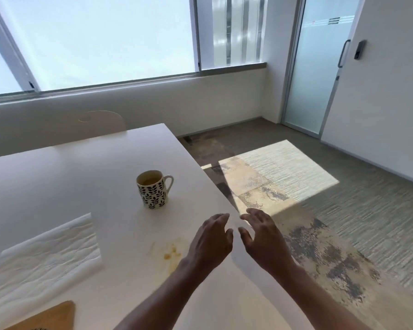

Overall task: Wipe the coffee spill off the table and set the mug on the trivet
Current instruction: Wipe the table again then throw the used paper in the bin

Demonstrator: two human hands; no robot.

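Note:
A white mug (153, 189) with a black leaf pattern stands upright on the white table (57, 182), coffee inside, handle to the right. A brown coffee spill (171, 252) lies on the table in front of it, just left of my left hand (211, 241). My right hand (262, 236) hovers beside the left one over the table's right edge. Both hands are empty with fingers apart. A white paper towel (48, 253) lies flat at the left. A wooden trivet (50, 316) shows only its corner at the bottom left.
A chair back (103, 122) stands behind the table's far side. The table's right edge runs diagonally; beyond it is stained carpet (332, 234) with a sunlit patch. A frosted glass door (320, 67) is at the far right.

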